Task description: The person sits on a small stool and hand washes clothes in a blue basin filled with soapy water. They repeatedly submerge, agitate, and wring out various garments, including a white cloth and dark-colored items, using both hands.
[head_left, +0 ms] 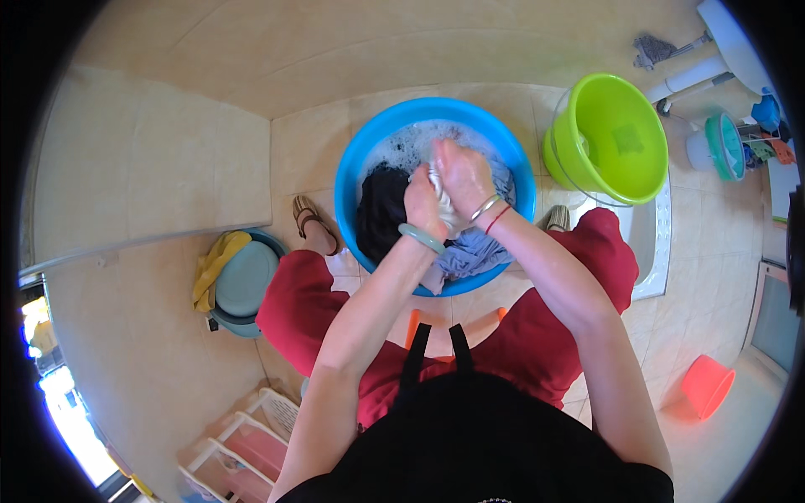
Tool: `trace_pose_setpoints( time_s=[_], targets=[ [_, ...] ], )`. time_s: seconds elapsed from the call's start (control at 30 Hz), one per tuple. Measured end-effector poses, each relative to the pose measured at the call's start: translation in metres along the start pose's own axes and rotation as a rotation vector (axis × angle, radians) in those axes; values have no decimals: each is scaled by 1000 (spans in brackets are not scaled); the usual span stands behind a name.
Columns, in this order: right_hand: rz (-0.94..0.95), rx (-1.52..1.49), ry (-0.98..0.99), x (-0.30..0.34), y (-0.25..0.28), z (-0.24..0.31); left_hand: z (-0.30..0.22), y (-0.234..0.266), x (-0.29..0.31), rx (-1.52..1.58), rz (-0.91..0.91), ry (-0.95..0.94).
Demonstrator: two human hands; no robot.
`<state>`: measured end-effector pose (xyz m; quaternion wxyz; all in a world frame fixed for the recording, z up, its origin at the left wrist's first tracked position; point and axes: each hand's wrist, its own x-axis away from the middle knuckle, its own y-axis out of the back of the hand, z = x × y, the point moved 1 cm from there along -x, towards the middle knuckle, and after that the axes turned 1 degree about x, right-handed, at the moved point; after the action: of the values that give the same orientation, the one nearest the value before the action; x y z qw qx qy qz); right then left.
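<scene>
Between my knees stands a round blue basin (352, 142) of sudsy water with laundry in it. My left hand (426, 204) and my right hand (464, 173) meet over its middle, both closed on a white cloth (442, 198) bunched between them. What kind of garment it is, I cannot tell. Dark wet clothing (382, 210) lies at the basin's left side. Light blue-grey clothing (478, 254) fills the near right part, and white foam (423, 138) floats toward the far side.
A lime-green bucket (616, 138) is at the right, by a white shower tray (656, 243). Left of me are stacked basins (247, 281) with a yellow cloth (220, 260). A white rack (243, 448) stands lower left, a red bucket (707, 387) lower right. Walls close in ahead and left.
</scene>
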<state>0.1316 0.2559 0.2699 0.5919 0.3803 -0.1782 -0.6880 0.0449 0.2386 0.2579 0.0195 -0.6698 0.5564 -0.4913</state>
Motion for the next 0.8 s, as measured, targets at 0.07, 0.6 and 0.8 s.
trace_pose_setpoints(
  time_s=[0.07, 0.6, 0.8],
  targets=[
    [-56, -171, 109, 17, -1, 50, -16, 15, -4, 264, 475, 146],
    [69, -48, 174, 23, -3, 52, -10, 36, -10, 303, 309, 103],
    [266, -483, -435, -12, 4, -35, -26, 7, 9, 88, 33, 186]
  ],
)
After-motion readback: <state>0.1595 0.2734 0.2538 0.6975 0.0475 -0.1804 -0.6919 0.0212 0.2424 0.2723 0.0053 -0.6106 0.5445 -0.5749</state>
